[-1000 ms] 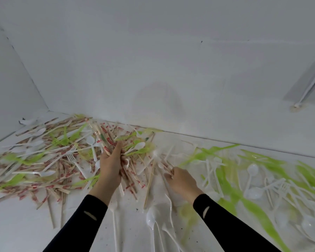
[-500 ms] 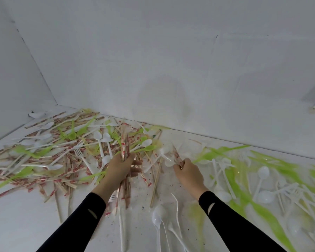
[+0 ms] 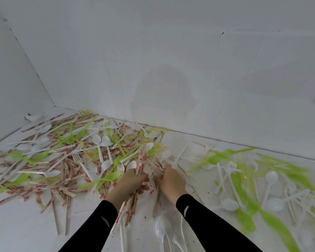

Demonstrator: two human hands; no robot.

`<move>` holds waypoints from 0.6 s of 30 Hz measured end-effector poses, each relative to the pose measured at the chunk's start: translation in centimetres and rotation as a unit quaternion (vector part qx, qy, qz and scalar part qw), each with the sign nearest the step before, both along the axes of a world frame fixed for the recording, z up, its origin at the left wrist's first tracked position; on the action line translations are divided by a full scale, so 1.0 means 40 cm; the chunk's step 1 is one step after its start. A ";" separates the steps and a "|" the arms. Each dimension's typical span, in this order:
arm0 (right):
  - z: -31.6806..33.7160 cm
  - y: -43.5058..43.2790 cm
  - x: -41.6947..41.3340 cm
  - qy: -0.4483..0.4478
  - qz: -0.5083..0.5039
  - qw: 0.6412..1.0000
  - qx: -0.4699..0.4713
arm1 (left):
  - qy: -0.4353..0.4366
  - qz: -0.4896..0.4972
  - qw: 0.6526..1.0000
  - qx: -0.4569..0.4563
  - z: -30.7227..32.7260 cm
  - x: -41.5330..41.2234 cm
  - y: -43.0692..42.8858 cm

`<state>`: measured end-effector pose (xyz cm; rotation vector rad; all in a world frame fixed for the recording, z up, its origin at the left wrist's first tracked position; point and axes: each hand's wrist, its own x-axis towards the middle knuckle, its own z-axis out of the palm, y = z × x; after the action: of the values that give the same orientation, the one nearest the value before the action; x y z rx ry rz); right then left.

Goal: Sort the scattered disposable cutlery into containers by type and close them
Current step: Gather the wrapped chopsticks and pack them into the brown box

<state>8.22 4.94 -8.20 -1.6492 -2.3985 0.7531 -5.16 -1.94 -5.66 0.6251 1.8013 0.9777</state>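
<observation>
White walls meet in a corner behind a white surface strewn with disposable cutlery. On the left of that surface lies a dense heap of paper-wrapped chopsticks with red print, mixed with white forks, white spoons and lime-green spoons.

The left grip, a bare hand in a black sleeve, is clenched around a bundle of wrapped chopsticks at the near right edge of the heap. The bundle runs through the fist, its upper ends pointing away toward the wall and its lower ends sticking out beside the wrist.

The right grip, also a bare hand, sits just beside the left one, knuckles up, fingers curled down among loose chopsticks. Whether it grasps anything I cannot tell, since the fingertips are hidden under the hand.

Close to the person, between the two forearms, lie clear white spoons. On the right, more white spoons and forks lie scattered among green cutlery, much of it blurred.
</observation>
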 end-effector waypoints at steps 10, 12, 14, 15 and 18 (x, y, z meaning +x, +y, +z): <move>0.028 0.063 0.059 0.066 -0.026 0.993 -0.091 | 0.005 0.005 1.000 0.008 -0.007 -0.004 0.035; 0.036 0.077 0.077 0.074 -0.018 0.990 -0.122 | 0.011 -0.002 1.000 0.009 -0.011 0.002 0.042; 0.051 0.092 0.097 0.093 -0.028 0.984 -0.147 | 0.019 -0.009 1.000 0.013 -0.017 0.009 0.050; 0.059 0.098 0.108 0.105 -0.037 0.981 -0.156 | 0.027 -0.016 0.999 0.017 -0.018 0.014 0.053; 0.087 0.109 0.142 0.152 -0.057 0.968 -0.192 | 0.046 -0.035 0.998 0.028 -0.020 0.021 0.065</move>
<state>13.88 9.29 -4.73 -1.6311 -2.0183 1.4039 -4.32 0.65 -6.47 0.7752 1.8237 0.9685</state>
